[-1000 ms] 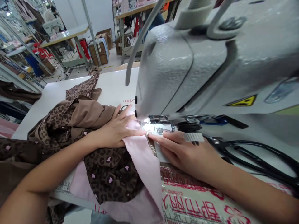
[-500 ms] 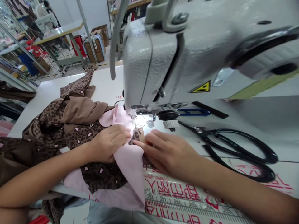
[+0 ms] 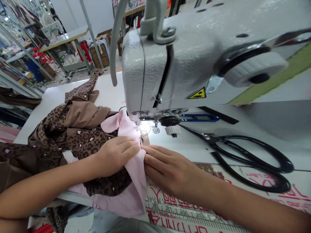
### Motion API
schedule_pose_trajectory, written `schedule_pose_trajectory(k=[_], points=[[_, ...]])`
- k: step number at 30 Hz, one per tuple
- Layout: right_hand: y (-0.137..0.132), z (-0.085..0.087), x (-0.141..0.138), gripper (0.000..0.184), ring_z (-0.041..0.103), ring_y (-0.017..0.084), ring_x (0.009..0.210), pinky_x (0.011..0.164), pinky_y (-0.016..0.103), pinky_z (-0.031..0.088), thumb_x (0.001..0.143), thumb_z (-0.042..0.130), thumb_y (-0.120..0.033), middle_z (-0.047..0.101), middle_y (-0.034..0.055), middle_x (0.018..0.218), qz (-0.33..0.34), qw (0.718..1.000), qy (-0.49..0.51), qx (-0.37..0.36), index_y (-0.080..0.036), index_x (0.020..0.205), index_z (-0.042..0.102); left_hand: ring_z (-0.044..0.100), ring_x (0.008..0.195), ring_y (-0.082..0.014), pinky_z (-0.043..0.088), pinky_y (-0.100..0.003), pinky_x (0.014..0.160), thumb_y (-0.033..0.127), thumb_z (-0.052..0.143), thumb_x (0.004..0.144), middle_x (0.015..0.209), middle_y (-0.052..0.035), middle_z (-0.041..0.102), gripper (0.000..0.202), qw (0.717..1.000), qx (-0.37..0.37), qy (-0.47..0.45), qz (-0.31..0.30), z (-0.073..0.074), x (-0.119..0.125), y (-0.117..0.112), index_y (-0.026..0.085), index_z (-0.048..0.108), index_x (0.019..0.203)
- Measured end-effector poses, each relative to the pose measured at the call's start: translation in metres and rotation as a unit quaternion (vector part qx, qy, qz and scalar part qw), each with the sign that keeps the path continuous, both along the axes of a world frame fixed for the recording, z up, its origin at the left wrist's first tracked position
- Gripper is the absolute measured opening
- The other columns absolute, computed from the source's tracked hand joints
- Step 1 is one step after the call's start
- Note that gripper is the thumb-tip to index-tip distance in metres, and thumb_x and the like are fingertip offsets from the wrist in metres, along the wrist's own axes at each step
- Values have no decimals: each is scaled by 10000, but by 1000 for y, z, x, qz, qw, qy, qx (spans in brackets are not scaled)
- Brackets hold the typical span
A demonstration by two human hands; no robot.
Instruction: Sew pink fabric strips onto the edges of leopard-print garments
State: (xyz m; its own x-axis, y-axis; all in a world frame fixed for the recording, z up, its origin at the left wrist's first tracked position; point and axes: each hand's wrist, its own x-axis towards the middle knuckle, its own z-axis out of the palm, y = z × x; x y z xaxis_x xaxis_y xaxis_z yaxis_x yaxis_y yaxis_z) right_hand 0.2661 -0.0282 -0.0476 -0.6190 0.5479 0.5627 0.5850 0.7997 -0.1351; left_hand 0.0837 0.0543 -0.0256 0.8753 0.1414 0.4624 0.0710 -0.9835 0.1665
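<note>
Pink fabric [image 3: 128, 126] lies under the needle area of a grey-white sewing machine [image 3: 132, 71], joined with brown leopard-print fabric [image 3: 89, 142] that is heaped to the left. My left hand [image 3: 119, 153] presses on the pink fabric just in front of the needle, fingers together and bent. My right hand [image 3: 170, 165] pinches the edge of the pink fabric beside it, its fingertips touching or nearly touching those of my left. The thumb of my right hand is hidden. The presser foot is mostly hidden behind the machine head.
Black-handled scissors [image 3: 243, 155] lie open on the right. Behind them are a blue tool [image 3: 199, 117] and a dark flat strip [image 3: 220, 115]. A printed ruler strip [image 3: 184, 212] runs along the front edge. Another sewing table [image 3: 65, 40] stands at the back left.
My right hand has straightened its fingers and closed in on the seam edge near my left hand. The leopard-print patch between the hands is now covered. The view has shifted slightly.
</note>
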Motion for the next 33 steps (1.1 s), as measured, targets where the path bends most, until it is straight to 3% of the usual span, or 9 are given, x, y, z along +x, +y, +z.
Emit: schedule_pose_trajectory(k=[3, 9, 14, 17, 20, 24, 26, 29, 33], points=[[0, -1, 2, 266, 557, 217, 939, 831, 388, 507, 893, 374, -91, 617, 138, 888, -4, 1000, -2, 17, -56, 830, 630, 574, 1005, -218, 529, -349, 873, 79, 406, 875, 950, -158, 634, 166, 999, 24, 25, 2, -3, -2, -4, 28, 533, 969], [1, 6, 4, 272, 561, 165, 831, 756, 327, 511, 909, 349, -135, 610, 93, 857, 2, 999, 21, -38, -118, 846, 612, 448, 1158, -237, 432, -395, 1002, 104, 393, 862, 1161, -161, 528, 269, 987, -38, 146, 52, 3, -6, -10, 40, 491, 1105], [6, 1, 13, 259, 516, 149, 709, 629, 278, 452, 896, 366, -153, 579, 66, 753, -42, 998, 32, -45, -130, 848, 619, 522, 950, -190, 489, -345, 857, 111, 394, 896, 969, -124, 585, 152, 993, -5, 91, 76, -7, 0, -3, 74, 534, 849], [14, -3, 20, 246, 477, 159, 679, 563, 269, 371, 872, 406, -163, 582, 73, 770, -161, 987, -1, -27, -136, 949, 638, 525, 958, -166, 482, -321, 852, 102, 375, 906, 988, -112, 588, 135, 995, -58, 20, 76, -13, -1, 1, 89, 510, 911], [22, 0, 19, 278, 442, 164, 646, 533, 268, 282, 854, 423, -179, 581, 80, 794, -241, 966, -75, -60, -193, 1033, 636, 521, 1031, -156, 460, -323, 905, 136, 361, 917, 1061, -111, 575, 160, 990, -120, -23, 76, -15, -5, 5, 108, 489, 1009], [26, 6, 11, 253, 418, 163, 639, 532, 272, 227, 823, 459, -177, 577, 76, 792, -203, 966, -116, -108, -202, 1004, 633, 523, 1063, -163, 458, -337, 926, 198, 387, 914, 1089, -113, 569, 214, 984, -154, -26, 82, -14, -4, 7, 115, 469, 1093], [24, 6, 12, 220, 423, 169, 664, 542, 276, 231, 811, 460, -174, 574, 87, 812, -160, 976, -109, -97, -178, 932, 644, 535, 1040, -166, 475, -331, 911, 178, 387, 911, 1058, -116, 582, 208, 989, -122, 2, 81, -12, -1, 5, 99, 485, 1075], [19, 3, 20, 222, 427, 163, 660, 557, 274, 258, 808, 429, -158, 561, 74, 777, -115, 987, -74, -81, -171, 841, 648, 546, 1032, -194, 489, -336, 911, 97, 400, 888, 1002, -134, 609, 161, 998, 4, 48, 45, -8, 3, 1, 61, 530, 976], [16, -1, 27, 318, 400, 130, 578, 557, 268, 274, 839, 374, -141, 589, 45, 779, -177, 981, -53, -64, -184, 1038, 618, 569, 1007, -199, 513, -321, 885, 70, 391, 880, 987, -134, 628, 160, 994, 91, 56, 21, -3, 3, -3, 61, 551, 891]])
